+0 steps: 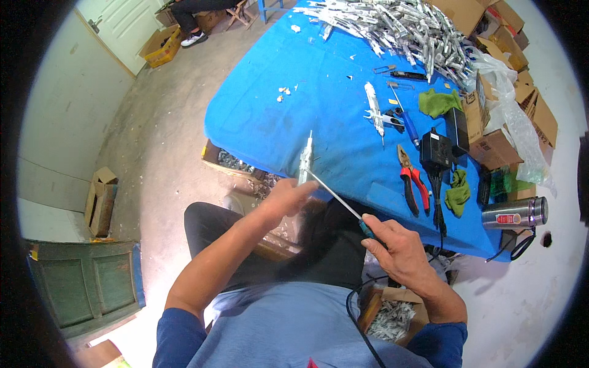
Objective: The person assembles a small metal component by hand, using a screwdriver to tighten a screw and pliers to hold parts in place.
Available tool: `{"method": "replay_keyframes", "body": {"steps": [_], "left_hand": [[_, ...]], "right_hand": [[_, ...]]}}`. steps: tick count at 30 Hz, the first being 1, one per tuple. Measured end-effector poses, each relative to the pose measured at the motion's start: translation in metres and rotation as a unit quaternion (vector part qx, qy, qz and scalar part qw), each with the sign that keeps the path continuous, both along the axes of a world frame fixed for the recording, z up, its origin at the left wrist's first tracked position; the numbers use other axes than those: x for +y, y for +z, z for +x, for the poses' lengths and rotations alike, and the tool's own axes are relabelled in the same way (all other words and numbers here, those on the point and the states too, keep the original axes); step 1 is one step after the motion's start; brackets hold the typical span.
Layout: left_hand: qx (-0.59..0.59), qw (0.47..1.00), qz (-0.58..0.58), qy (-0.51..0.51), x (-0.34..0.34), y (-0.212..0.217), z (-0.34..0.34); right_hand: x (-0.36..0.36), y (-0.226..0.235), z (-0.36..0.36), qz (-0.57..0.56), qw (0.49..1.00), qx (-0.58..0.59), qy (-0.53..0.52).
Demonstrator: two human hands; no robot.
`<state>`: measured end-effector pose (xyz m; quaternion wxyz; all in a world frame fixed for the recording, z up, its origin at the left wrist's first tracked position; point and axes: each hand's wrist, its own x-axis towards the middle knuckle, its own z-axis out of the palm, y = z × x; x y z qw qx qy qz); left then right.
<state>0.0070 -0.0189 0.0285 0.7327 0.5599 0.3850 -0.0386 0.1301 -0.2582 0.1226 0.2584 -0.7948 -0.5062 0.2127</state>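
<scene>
This looks like a small workshop: a screwdriver (337,197), a blue-covered table (245,110) bearing pliers (410,173) and heaped white parts (405,27), cardboard boxes (496,149) along the wall (521,294).

There are two screwdrivers (337,197) (410,128), one pliers (408,175), one flask (514,212).

Grey-blue shirt (282,319), darker blue sleeves (178,338), small red mark (312,364), black trousers (288,268), black cable (351,316)

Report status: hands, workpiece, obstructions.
Left hand grips slim white assembly. Right hand holds screwdriver, tip at assembly, contact unclear. Red-handled pliers aside, not in the way.
</scene>
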Motion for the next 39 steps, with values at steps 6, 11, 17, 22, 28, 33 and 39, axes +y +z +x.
{"method": "replay_keyframes", "body": {"steps": [6, 11, 17, 22, 28, 33, 39], "left_hand": [[-0.03, 0.995, 0.093, -0.017, -0.001, -0.019, 0.003], [-0.004, 0.983, 0.182, -0.026, -0.001, -0.027, 0.004], [0.001, 0.977, 0.211, -0.015, -0.001, -0.022, 0.004], [0.014, 0.978, 0.209, -0.013, 0.001, -0.014, 0.004], [0.045, 0.989, 0.143, -0.021, 0.005, -0.005, 0.002], [0.056, 0.99, 0.124, -0.035, 0.01, -0.004, 0.0], [0.046, 0.991, 0.126, -0.029, 0.008, 0.0, 0.001]], "right_hand": [[0.006, 0.005, 0.01, -0.024, 0.994, -0.093, 0.044], [0.01, -0.002, 0.041, 0.015, 0.997, -0.022, 0.069], [0.022, -0.003, 0.075, -0.077, 0.94, 0.333, -0.014], [0.015, -0.019, 0.07, -0.114, 0.877, 0.455, -0.1], [-0.001, -0.042, 0.046, 0.072, 0.994, 0.012, 0.076], [0.003, -0.029, 0.052, 0.069, 0.98, -0.138, 0.123], [0.01, -0.016, 0.058, 0.038, 0.979, -0.14, 0.145]]}}
